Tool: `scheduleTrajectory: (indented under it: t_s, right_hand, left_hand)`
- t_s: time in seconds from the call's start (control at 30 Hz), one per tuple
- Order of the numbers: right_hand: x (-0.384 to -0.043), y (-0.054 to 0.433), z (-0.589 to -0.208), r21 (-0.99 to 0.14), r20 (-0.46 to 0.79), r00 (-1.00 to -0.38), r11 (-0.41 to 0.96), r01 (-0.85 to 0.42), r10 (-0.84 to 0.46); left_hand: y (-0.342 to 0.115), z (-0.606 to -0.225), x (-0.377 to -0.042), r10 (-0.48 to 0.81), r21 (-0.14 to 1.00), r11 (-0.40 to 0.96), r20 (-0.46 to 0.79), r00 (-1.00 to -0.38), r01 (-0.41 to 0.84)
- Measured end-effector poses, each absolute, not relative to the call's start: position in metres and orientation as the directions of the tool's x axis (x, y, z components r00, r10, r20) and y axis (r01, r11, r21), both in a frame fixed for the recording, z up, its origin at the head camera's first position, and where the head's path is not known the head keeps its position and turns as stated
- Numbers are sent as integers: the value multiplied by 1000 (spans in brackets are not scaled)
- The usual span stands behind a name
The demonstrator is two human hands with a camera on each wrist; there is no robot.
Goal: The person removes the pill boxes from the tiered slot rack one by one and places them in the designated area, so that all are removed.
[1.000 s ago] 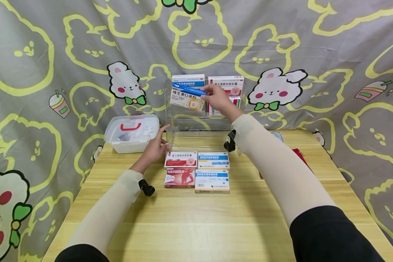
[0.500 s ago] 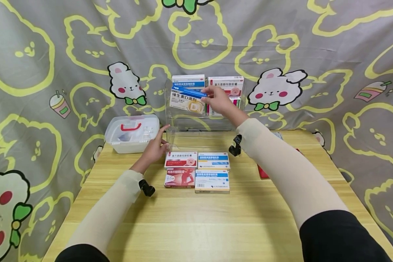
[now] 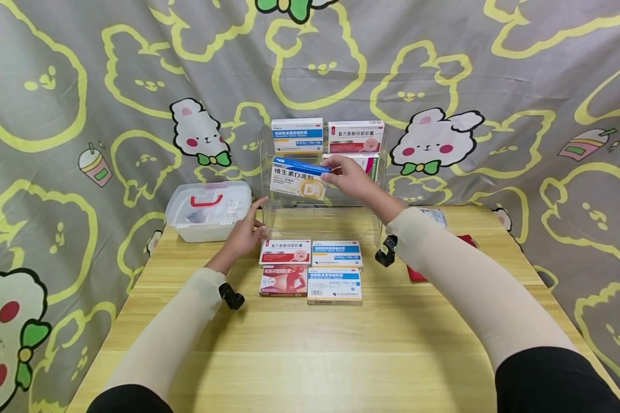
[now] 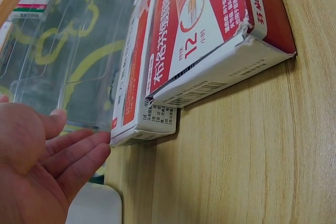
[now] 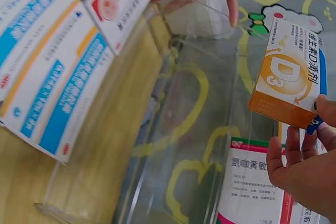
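My right hand (image 3: 353, 179) pinches the right end of a vitamin D drops box (image 3: 297, 179), white with a blue top. The box is tilted in front of a clear tiered rack (image 3: 320, 234); its orange end shows in the right wrist view. My left hand (image 3: 244, 234) is at the rack's left side, index finger extended; in the left wrist view its fingers (image 4: 79, 153) look straight. On the rack's top tier stand a blue-and-white medicine box (image 3: 297, 135) and a red-and-white one (image 3: 355, 136). A box with pink and green edges (image 5: 252, 182) sits lower, partly behind my right hand.
Before the rack lie a red-and-white box (image 3: 286, 252), a red box (image 3: 283, 280) and two blue-and-white boxes (image 3: 334, 284). A translucent case (image 3: 206, 229) with a red handle stands left. A red item (image 3: 417, 276) and a plastic packet (image 3: 435, 216) are partly behind my right sleeve.
My right hand has brought the vitamin D drops box down from in front of the upper blue-and-white box, which now shows fully. The left hand stays in place.
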State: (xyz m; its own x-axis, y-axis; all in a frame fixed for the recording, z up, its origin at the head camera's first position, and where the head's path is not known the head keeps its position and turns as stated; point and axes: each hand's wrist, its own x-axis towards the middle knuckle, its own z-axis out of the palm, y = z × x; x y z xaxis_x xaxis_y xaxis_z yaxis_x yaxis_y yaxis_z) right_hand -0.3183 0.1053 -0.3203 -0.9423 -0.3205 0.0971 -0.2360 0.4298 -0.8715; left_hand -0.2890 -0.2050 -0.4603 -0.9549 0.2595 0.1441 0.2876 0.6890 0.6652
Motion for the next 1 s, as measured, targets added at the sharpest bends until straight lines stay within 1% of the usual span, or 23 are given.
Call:
scheduleTrajectory:
  t_s: [0.33,0.53,0.7,1.0]
  right_hand:
    - [-289,115,-345,-879,85,-920,406,-250,-382]
    - [-276,120,-363,-853,104,-905,430,-295,-414]
    - [-262,119,-373,-846,83,-898,445,-292,-432]
    - [-239,115,-399,-829,56,-868,461,-316,-494]
  left_hand:
    - [-205,-459,-288,253,682,676,140,-957,279]
    - [-205,-460,-289,266,685,666,152,-952,295]
    - [-205,-461,-289,260,684,669,150,-954,290]
    - [-204,-459,-287,251,681,678,141,-958,278]
